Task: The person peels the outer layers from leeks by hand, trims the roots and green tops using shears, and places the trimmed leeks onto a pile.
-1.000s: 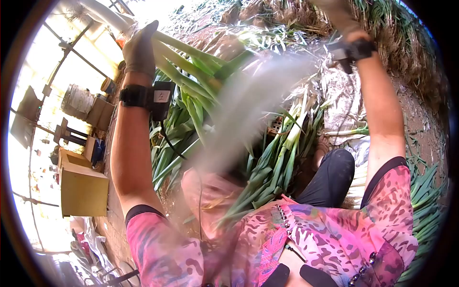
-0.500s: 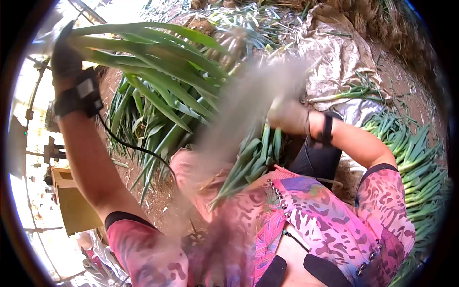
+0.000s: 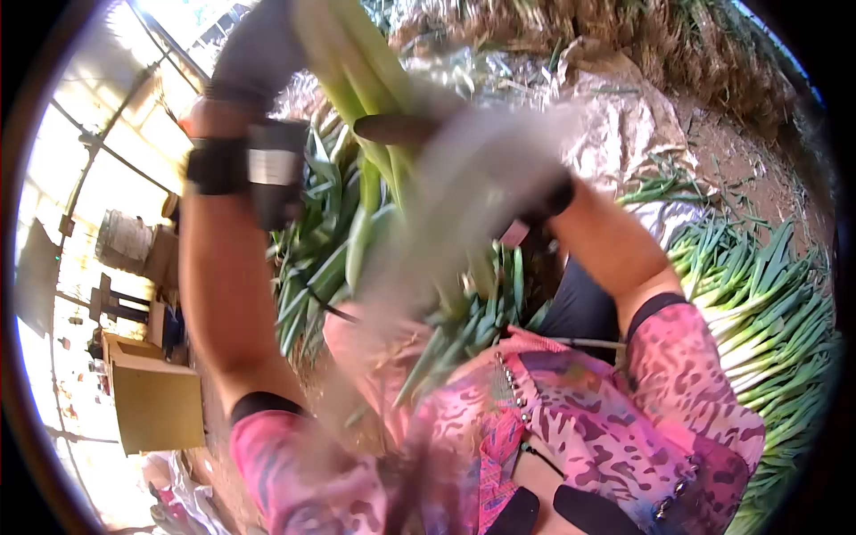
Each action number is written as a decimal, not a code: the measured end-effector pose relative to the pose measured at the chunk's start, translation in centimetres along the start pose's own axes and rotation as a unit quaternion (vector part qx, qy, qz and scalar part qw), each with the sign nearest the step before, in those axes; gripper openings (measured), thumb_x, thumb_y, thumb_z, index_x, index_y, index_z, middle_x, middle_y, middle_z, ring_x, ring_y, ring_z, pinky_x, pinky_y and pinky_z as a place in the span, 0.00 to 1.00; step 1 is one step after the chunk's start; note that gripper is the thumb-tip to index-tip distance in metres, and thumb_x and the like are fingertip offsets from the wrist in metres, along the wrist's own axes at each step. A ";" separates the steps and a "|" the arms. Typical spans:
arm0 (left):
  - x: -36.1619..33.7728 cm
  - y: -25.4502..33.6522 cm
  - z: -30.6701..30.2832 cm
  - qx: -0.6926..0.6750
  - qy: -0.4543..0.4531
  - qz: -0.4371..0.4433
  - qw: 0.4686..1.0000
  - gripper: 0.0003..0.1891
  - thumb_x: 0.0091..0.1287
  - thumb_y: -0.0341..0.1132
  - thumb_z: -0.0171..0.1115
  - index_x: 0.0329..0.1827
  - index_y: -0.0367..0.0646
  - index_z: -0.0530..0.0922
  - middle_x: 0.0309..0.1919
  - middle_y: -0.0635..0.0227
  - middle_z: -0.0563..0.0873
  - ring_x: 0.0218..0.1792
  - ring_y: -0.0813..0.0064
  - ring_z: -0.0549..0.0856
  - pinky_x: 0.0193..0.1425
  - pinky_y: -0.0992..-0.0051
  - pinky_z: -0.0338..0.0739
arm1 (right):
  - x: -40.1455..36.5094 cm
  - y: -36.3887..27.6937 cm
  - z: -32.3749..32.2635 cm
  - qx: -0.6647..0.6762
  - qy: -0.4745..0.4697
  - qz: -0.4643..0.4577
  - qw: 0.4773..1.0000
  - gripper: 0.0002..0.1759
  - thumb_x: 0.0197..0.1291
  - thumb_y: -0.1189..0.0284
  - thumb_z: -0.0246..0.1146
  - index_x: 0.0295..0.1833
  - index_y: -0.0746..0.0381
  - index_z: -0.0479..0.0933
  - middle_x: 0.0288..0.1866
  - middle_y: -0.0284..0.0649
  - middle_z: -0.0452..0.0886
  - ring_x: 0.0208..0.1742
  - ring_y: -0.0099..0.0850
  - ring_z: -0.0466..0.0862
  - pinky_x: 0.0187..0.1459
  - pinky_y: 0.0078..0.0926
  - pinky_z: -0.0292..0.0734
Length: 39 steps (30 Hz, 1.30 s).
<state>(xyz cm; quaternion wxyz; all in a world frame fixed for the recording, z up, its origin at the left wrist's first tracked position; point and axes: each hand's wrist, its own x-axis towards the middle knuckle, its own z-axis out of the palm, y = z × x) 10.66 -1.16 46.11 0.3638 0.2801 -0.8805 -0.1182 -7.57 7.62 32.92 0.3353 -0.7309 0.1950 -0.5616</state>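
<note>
At the upper left my left hand, in a dark grey glove, is closed around thick long green onions, whose green stalks slant down toward my lap. My right hand is raised beside those stalks, mostly veiled by a grey smear across the middle of the view. A dark, flat, rounded piece lies across the stalks near it; whether it is a tool or a gloved finger I cannot make out. Across my lap lie more green onions, their leaves toward my body.
A large heap of green onions lines the right side. More leaves are piled beyond my left forearm. A crumpled pale sheet covers soil ahead, with dry stalks behind it. A yellowish box stands at the left.
My left hand has moved right and upward with the onions, whose stalks now hang more steeply. My right hand has moved up and left, close to them.
</note>
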 end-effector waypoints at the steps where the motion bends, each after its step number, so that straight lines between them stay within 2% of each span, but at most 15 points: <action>1: 0.3 -1.5 1.5 -0.024 -0.012 -0.030 0.999 0.26 0.78 0.49 0.54 0.70 0.39 0.72 0.52 0.62 0.85 0.48 0.68 0.85 0.58 0.72 0.79 | -0.2 -0.4 0.3 0.082 -0.002 0.039 0.996 0.29 0.64 0.53 0.71 0.60 0.63 0.78 0.44 0.36 0.81 0.45 0.25 0.80 0.47 0.27 0.78; 2: 0.7 -2.9 3.1 -0.046 -0.022 -0.061 0.997 0.29 0.79 0.54 0.52 0.69 0.39 0.72 0.53 0.62 0.85 0.49 0.67 0.85 0.59 0.71 0.79 | -0.9 0.0 0.6 0.160 0.008 0.084 0.983 0.25 0.65 0.55 0.70 0.59 0.62 0.79 0.42 0.32 0.81 0.43 0.21 0.79 0.46 0.25 0.78; 4: 1.0 -2.7 5.1 -0.304 -0.047 -0.136 0.942 0.31 0.81 0.58 0.45 0.68 0.39 0.73 0.53 0.61 0.85 0.51 0.69 0.84 0.60 0.70 0.78 | -2.3 1.1 0.6 0.157 0.033 0.134 0.978 0.22 0.68 0.57 0.68 0.57 0.62 0.80 0.40 0.32 0.81 0.42 0.20 0.79 0.45 0.24 0.77; 5: -0.5 0.0 6.5 -0.514 -0.054 -0.169 0.839 0.29 0.82 0.56 0.42 0.67 0.38 0.74 0.52 0.61 0.86 0.52 0.70 0.83 0.60 0.70 0.77 | -3.3 1.0 0.2 0.126 0.039 0.152 0.980 0.21 0.69 0.57 0.66 0.57 0.62 0.80 0.40 0.32 0.81 0.41 0.21 0.79 0.44 0.24 0.77; 7: -1.6 0.6 8.7 -0.560 -0.019 -0.172 0.810 0.34 0.78 0.63 0.48 0.63 0.38 0.75 0.50 0.61 0.85 0.52 0.70 0.83 0.63 0.68 0.77 | -5.2 1.4 -0.5 0.060 0.054 0.173 0.982 0.20 0.70 0.57 0.64 0.56 0.62 0.80 0.39 0.32 0.82 0.41 0.21 0.80 0.44 0.23 0.77; 11: -2.8 0.2 12.7 -0.413 -0.076 -0.273 0.866 0.32 0.75 0.60 0.57 0.60 0.35 0.76 0.44 0.62 0.85 0.44 0.71 0.85 0.50 0.72 0.82 | -6.8 0.5 -1.5 0.099 0.090 0.243 0.961 0.21 0.70 0.56 0.62 0.53 0.63 0.80 0.40 0.34 0.82 0.40 0.21 0.81 0.41 0.22 0.78; 13: -3.8 0.6 14.4 -0.537 -0.089 -0.251 0.800 0.28 0.72 0.51 0.66 0.61 0.34 0.76 0.45 0.62 0.86 0.46 0.70 0.86 0.51 0.72 0.83 | -7.4 1.3 -1.9 0.031 0.115 0.158 0.980 0.22 0.70 0.55 0.62 0.53 0.64 0.79 0.40 0.37 0.83 0.39 0.22 0.82 0.40 0.22 0.79; 20: -5.9 -1.0 16.6 -0.512 -0.141 -0.263 0.806 0.28 0.66 0.46 0.74 0.60 0.35 0.76 0.46 0.65 0.86 0.44 0.73 0.87 0.50 0.73 0.84 | -8.6 6.2 -3.4 -0.250 0.088 0.094 0.960 0.28 0.75 0.45 0.53 0.54 0.60 0.78 0.29 0.42 0.82 0.30 0.31 0.84 0.34 0.34 0.78; 23: -6.7 -1.9 17.5 -0.512 -0.111 -0.317 0.791 0.24 0.65 0.42 0.74 0.57 0.36 0.78 0.46 0.65 0.86 0.46 0.72 0.86 0.50 0.73 0.83 | -8.6 6.5 -5.1 -0.335 0.135 0.073 0.929 0.35 0.73 0.38 0.50 0.53 0.62 0.77 0.21 0.43 0.78 0.23 0.36 0.83 0.28 0.39 0.76; 27: -7.2 -0.6 17.2 -0.547 -0.083 -0.308 0.774 0.22 0.63 0.39 0.73 0.56 0.37 0.78 0.46 0.66 0.85 0.45 0.72 0.86 0.52 0.71 0.82 | -6.3 5.8 -7.7 -0.357 0.209 -0.057 0.909 0.37 0.71 0.37 0.51 0.46 0.64 0.78 0.22 0.43 0.78 0.23 0.34 0.81 0.26 0.36 0.75; 30: -6.9 -1.7 18.0 -0.520 -0.100 -0.307 0.791 0.23 0.62 0.39 0.74 0.56 0.35 0.78 0.44 0.66 0.85 0.44 0.72 0.85 0.50 0.71 0.82 | -2.8 2.4 -8.7 -0.344 0.118 0.111 0.925 0.36 0.67 0.36 0.57 0.38 0.64 0.77 0.24 0.41 0.80 0.22 0.31 0.79 0.25 0.32 0.74; 33: -6.8 -2.6 18.2 -0.486 -0.121 -0.329 0.800 0.23 0.62 0.40 0.73 0.55 0.35 0.78 0.42 0.66 0.85 0.43 0.72 0.85 0.49 0.71 0.82 | -1.6 3.0 -6.8 -0.293 0.266 0.110 0.912 0.28 0.65 0.43 0.66 0.35 0.60 0.77 0.26 0.34 0.81 0.23 0.24 0.77 0.25 0.24 0.73; 37: -7.7 -3.8 16.7 -0.533 -0.080 -0.311 0.783 0.23 0.61 0.42 0.73 0.52 0.36 0.79 0.40 0.64 0.84 0.40 0.70 0.84 0.47 0.71 0.82 | -1.9 3.9 -14.2 -0.192 0.329 0.217 0.899 0.16 0.70 0.56 0.65 0.40 0.58 0.81 0.27 0.31 0.82 0.24 0.21 0.78 0.27 0.21 0.76; 38: -7.9 -5.2 16.6 -0.512 -0.065 -0.309 0.799 0.23 0.61 0.41 0.73 0.53 0.36 0.79 0.40 0.64 0.84 0.40 0.69 0.84 0.46 0.71 0.82 | -3.0 6.1 -16.4 -0.165 0.287 0.209 0.920 0.09 0.71 0.65 0.62 0.45 0.60 0.81 0.31 0.35 0.84 0.28 0.24 0.82 0.32 0.21 0.81; 39: -7.7 -6.6 16.4 -0.491 -0.052 -0.310 0.813 0.23 0.61 0.41 0.73 0.53 0.37 0.78 0.40 0.63 0.84 0.39 0.69 0.84 0.46 0.71 0.82 | -5.0 9.1 -18.4 -0.349 0.135 0.187 0.908 0.09 0.71 0.67 0.61 0.49 0.61 0.80 0.33 0.37 0.85 0.30 0.25 0.83 0.34 0.23 0.82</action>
